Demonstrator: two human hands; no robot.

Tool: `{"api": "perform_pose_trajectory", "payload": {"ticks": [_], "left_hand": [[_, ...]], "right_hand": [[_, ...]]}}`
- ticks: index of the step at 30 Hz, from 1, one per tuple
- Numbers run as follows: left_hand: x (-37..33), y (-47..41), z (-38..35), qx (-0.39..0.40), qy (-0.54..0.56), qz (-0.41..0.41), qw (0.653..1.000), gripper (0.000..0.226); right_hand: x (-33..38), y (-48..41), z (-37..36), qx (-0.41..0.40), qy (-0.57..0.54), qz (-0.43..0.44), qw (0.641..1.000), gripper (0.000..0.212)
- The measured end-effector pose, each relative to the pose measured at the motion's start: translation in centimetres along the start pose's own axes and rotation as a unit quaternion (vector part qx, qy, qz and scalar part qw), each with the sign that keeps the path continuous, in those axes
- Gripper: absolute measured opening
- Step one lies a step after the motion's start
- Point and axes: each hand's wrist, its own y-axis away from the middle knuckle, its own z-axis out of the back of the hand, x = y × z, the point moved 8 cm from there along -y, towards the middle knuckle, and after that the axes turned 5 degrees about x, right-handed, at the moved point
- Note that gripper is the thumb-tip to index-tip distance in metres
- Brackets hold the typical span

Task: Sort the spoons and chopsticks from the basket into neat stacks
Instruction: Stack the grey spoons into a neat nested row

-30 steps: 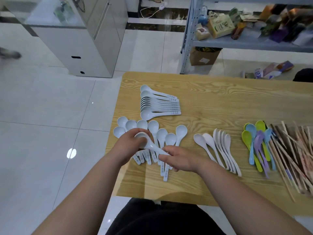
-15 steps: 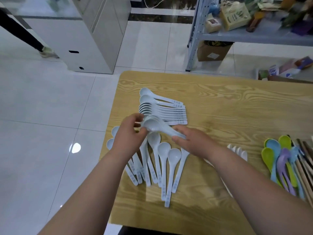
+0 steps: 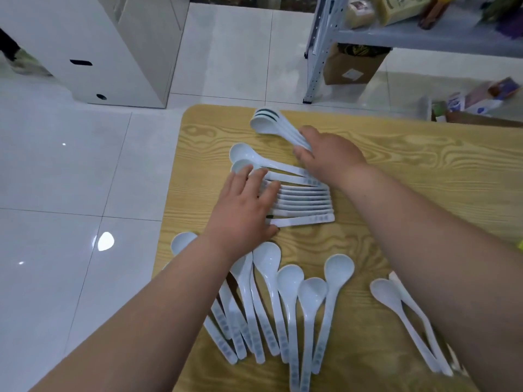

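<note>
A row of pale blue soup spoons (image 3: 300, 199) lies on its side on the wooden table (image 3: 410, 176), handles pointing right. My left hand (image 3: 243, 207) rests flat on the bowls of this row, fingers straight. My right hand (image 3: 325, 154) grips the handles of a small nested stack of spoons (image 3: 271, 124), lifted just beyond the row. Several more pale blue spoons (image 3: 283, 301) lie fanned out near the table's front edge. Two white spoons (image 3: 396, 301) lie to their right, partly under my right forearm.
A white cabinet (image 3: 93, 46) stands on the tiled floor at the far left. A metal shelf rack (image 3: 319, 52) with boxes stands behind the table. A cardboard box (image 3: 353, 69) sits under it. The table's left edge runs close to the spoons.
The view has tilted down and closer. My right hand has moved away from me, lifting a small stack of spoons above the row. My left hand has let go and now lies flat on the row.
</note>
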Motion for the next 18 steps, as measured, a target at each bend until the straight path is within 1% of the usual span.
{"api": "perform_pose_trajectory", "payload": {"ticks": [3,6,10,12,15,18], "left_hand": [[0.3,-0.4,-0.4,-0.014,0.005,-0.001,1.000,0.084],[0.4,-0.5,-0.2,-0.036,0.003,0.003,0.999,0.089],[1.1,-0.7,0.3,-0.046,-0.007,0.040,0.998,0.105],[1.4,-1.0,0.4,-0.032,-0.021,0.055,0.998,0.112],[1.9,-1.6,-0.1,0.005,-0.002,0.052,0.999,0.120],[2.2,-1.8,-0.4,0.012,-0.009,0.038,0.999,0.118]], "right_hand": [[1.2,-1.1,-1.4,0.051,0.020,0.044,0.998,0.050],[2.1,-0.6,-2.7,0.073,0.027,0.085,0.993,0.054],[2.4,0.4,-3.3,0.034,0.053,0.133,0.989,0.066],[2.1,0.5,-3.5,0.018,0.041,0.137,0.990,0.065],[1.9,0.6,-3.8,0.018,0.023,0.132,0.991,0.060],[1.6,0.9,-3.6,0.011,0.018,0.143,0.989,0.057]]}}
